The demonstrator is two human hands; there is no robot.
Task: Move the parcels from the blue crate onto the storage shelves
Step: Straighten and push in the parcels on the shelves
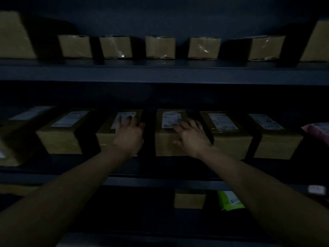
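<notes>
Dark shelves [53, 73] fill the dimly lit view. Two bare forearms reach up from the lower corners toward the middle shelf [160, 182].

The top shelf [195, 63] carries a big carton [14, 36] at the far left and another [316, 41] at the far right. Five small cartons [160, 47] stand apart in a row between them.

The middle shelf holds a row of brown boxes with gaps between them. Each has a white label on top.

The left hand [129, 136] lies flat over the front top edge of the left box [105, 138]. Its fingers are spread and straight across that box's label [127, 114], and the thumb points toward the box's right edge.

The right hand [191, 138] lies on the right box [165, 143], the next one along. Its fingers are spread over the top, reaching the edge of its label [170, 120], and the thumb rests against the front face.

Neither hand curls round its box. Both boxes sit on the shelf, with a dark gap between them.

A pink parcel [318, 131] shows at the far right edge of this row. On the level below stand a small box [189, 199] and, just to its right, a green bag [230, 200] with a white label. A white tag [316, 189] sits on the middle shelf's front edge at the right.
</notes>
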